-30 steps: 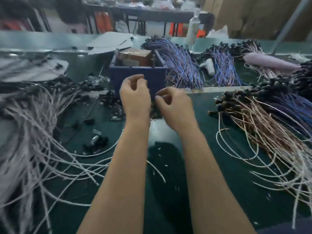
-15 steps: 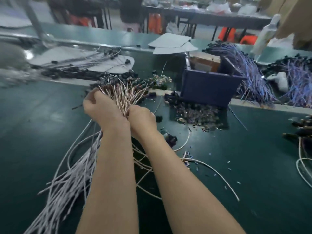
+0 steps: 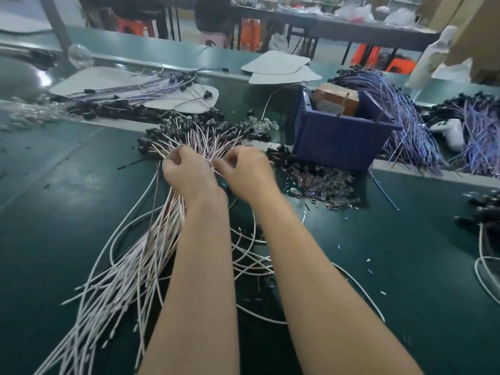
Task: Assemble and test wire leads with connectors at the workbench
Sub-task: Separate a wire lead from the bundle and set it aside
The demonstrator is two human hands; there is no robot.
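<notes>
Two bare hands work at one wire bundle (image 3: 151, 253) of pale pink-white leads, too many to count, which lies on the green bench (image 3: 54, 201) and runs from the near left corner up to the hands. The left hand (image 3: 186, 175) has its fingers curled round the bundle just below where the leads fan out. The right hand (image 3: 244, 171), just beside it, curls its fingertips onto strands at the fan's right edge; blur hides how many it pinches. Beyond the hands the leads spread to a cluster of black connectors (image 3: 189, 125), dozens at least.

Right of the hands stands one blue bin (image 3: 341, 142) with one brown box (image 3: 335, 101) inside. One heap of small loose parts (image 3: 322, 182) lies against the bin's near side. Three heaps of purple wires show: one behind the bin (image 3: 400, 117), one at the far right (image 3: 480, 131), one at the back left (image 3: 140, 90). One white controller (image 3: 449, 131) sits between the two right-hand heaps. Two white sheets (image 3: 278, 67) overlap behind the bin.
</notes>
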